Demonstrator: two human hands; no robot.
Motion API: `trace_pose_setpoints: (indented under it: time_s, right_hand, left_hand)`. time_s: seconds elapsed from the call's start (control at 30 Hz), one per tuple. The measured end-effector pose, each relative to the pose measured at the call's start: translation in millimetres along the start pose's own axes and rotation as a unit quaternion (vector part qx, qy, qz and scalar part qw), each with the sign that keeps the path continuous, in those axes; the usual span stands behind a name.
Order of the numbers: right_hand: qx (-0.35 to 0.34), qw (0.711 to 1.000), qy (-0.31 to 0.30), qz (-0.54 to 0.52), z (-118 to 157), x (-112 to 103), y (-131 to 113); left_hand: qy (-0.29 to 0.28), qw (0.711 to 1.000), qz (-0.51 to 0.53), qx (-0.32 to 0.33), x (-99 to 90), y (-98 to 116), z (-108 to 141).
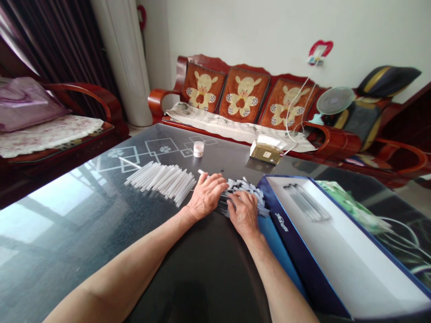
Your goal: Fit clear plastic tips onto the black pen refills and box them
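Observation:
My left hand (208, 195) is palm down over the dark table, its fingers bent and close together. A white tube end (201, 172) shows just past its knuckles, and whatever is under the fingers is hidden. Close by on the right, my right hand (244, 213) curls its fingers at the near edge of a heap of small clear and whitish plastic pieces (251, 190), which look like pen caps. Its fingertips are partly covered. Thin dark sticks (222, 207), like pen refills, lie between the hands. Left of them, a row of white translucent tubes (161, 179) is spread out.
A blue-edged white box (319, 255) stands at the right, with several dark-tipped clear pens (307, 202) inside. Beyond are a small round tub (198, 149) and a tissue pack (266, 152). A green plastic bag (353, 204) and white cable (404, 229) lie right of the box.

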State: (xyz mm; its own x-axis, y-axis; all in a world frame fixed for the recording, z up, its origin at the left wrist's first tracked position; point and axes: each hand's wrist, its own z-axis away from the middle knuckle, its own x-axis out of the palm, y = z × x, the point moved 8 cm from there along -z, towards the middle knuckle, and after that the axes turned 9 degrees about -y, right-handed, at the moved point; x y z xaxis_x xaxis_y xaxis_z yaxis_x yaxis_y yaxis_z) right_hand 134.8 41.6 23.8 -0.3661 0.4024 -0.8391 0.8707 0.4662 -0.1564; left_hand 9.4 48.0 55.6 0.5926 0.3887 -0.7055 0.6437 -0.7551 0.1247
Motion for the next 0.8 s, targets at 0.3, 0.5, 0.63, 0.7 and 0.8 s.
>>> trace_pose_setpoints:
  time_s: [0.3, 0.5, 0.63, 0.7, 0.8]
  right_hand:
    - [0.056, 0.988, 0.117, -0.085, 6, -13, 20]
    - [0.153, 0.952, 0.127, -0.234, 9, -7, 43]
    - [0.258, 0.863, 0.131, -0.414, 15, 5, 65]
    - [0.287, 0.823, 0.146, -0.469, 17, 8, 73]
    - [0.293, 0.799, 0.16, -0.501, 18, 8, 76]
  left_hand:
    - [0.115, 0.744, 0.58, -0.313, 21.9, -61, 6]
    - [0.104, 0.625, 0.687, -0.356, 49.3, -61, 15]
    - [0.056, 0.733, 0.587, -0.34, 44.0, -61, 15]
    - [0.006, 0.848, 0.444, -0.291, 31.2, -55, 8]
    - [-0.093, 0.965, 0.187, -0.157, 19.8, -26, -5]
